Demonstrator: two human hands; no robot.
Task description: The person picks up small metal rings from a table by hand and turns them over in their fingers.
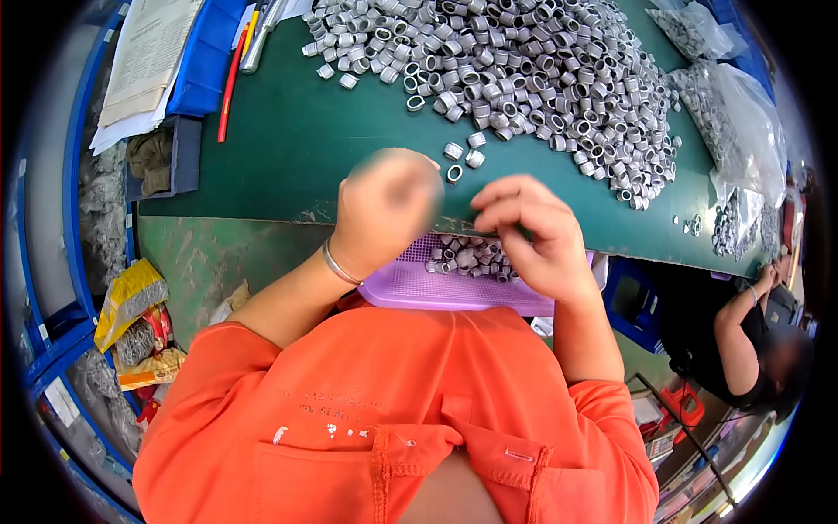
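My left hand [384,205] is raised over the front edge of the green table [288,140], its fingers curled in and partly blurred; what it holds, if anything, is hidden. To its right, my right hand [537,231] hovers above the table edge with bent fingers, thumb apart from them and nothing visible between. A large pile of short grey metal rings [524,70] covers the back of the table. Several loose rings [455,173] lie between the pile and my hands. Below the edge, a purple basket [428,288] holds more rings.
Pens [230,96], papers [135,61] and a blue bin [199,65] are at the back left. Plastic bags of rings [738,122] lie on the right. Another person [742,341] sits at the far right. Blue shelving [70,218] stands left.
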